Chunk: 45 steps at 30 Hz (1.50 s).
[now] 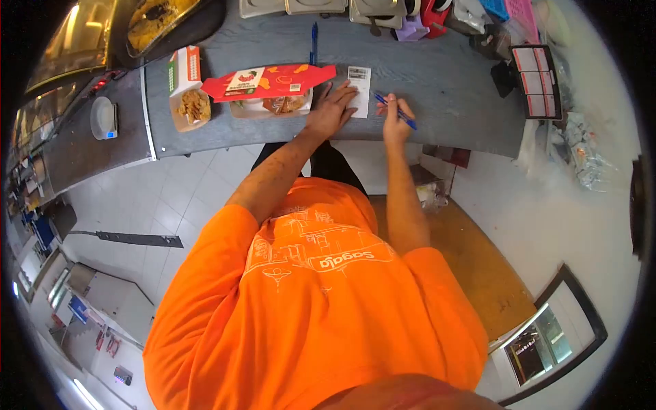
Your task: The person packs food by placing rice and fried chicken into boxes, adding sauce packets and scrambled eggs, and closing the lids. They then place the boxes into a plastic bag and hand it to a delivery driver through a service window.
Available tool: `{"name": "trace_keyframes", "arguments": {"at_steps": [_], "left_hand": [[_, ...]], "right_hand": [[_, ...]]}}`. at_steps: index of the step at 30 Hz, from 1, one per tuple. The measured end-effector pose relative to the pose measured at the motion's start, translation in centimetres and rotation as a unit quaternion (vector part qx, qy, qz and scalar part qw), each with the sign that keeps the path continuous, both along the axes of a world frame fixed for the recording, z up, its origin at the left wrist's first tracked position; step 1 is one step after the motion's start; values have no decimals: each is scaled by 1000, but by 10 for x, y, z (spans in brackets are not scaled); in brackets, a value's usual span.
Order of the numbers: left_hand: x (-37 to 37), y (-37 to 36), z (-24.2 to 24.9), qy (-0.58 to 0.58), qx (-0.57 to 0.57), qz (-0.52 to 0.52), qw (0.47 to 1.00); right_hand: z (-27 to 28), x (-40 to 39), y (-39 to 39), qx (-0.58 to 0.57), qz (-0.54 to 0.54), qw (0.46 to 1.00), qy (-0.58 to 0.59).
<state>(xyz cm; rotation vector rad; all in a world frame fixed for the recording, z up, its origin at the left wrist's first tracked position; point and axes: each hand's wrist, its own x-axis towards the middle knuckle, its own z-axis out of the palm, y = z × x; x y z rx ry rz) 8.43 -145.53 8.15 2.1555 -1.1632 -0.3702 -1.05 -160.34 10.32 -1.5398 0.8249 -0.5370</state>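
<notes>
My left hand lies with its fingers stretched out, the fingertips on the left edge of a small white paper slip with printing at its top. To the right of the slip, my right hand grips a blue pen, held at a slant above the tabletop. Left of my left hand stands an open food box with a red printed lid; wrapped food shows inside. Beside it is a smaller open carton with fried pieces in it.
Another blue pen lies on the dark table behind the red lid. Lidded containers line the back edge. A black rack with white cards stands at the right. At the left are a round white lid-like object and a food tray.
</notes>
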Motion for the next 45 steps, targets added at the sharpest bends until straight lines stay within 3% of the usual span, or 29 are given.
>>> {"name": "trace_keyframes", "arguments": {"at_steps": [4, 5, 10, 13, 16, 17, 21, 23, 24, 26, 32, 34, 36, 38, 39, 40, 42, 45], "left_hand": [[0, 1, -1, -17, 17, 16, 1000], [-1, 2, 0, -18, 26, 13, 999], [0, 1, -1, -16, 21, 13, 1000], [0, 3, -1, -9, 30, 4, 999], [1, 2, 0, -4, 36, -2, 999], [0, 2, 0, 0, 35, -1, 999], [1, 2, 2, -3, 47, -8, 999], [2, 3, 1, -13, 46, -14, 999], [2, 4, 1, -13, 47, -14, 999], [1, 3, 2, 1, 34, -10, 999], [2, 3, 2, -5, 32, -11, 999], [-1, 3, 2, -2, 27, -11, 1000], [2, 3, 3, -7, 21, -9, 1000], [3, 4, 5, -7, 40, -21, 999], [3, 4, 5, -6, 40, -21, 999], [3, 4, 5, -1, 33, -18, 999], [2, 2, 5, 1, 23, -16, 1000], [1, 4, 4, -4, 47, -23, 999]], "right_hand": [[-29, -2, 35, -104, -19, 994, -20], [-42, -1, 36, -197, -11, 980, -27], [-46, -2, 42, -247, -32, 969, -6], [-40, 3, 40, -357, 53, 927, -106], [-45, 4, 38, -363, -3, 926, -99], [-36, 0, 41, -332, -29, 943, 10], [-42, -1, 38, -344, -8, 937, -52], [-43, -1, 38, -376, 62, 917, -116], [-44, -2, 39, -375, 62, 918, -116], [-45, -6, 41, -276, -40, 960, -1], [-46, -9, 40, -311, 29, 947, -77], [-42, -7, 42, -220, -68, 973, 19], [-51, -7, 44, -221, -81, 972, -17], [-57, -13, 41, -288, -8, 953, -97], [-68, -19, 40, -269, -27, 963, -22], [-60, -19, 43, -268, -27, 963, -20], [-34, -6, 45, -122, -136, 983, -13], [-34, -6, 46, -125, -136, 983, -20]]}}
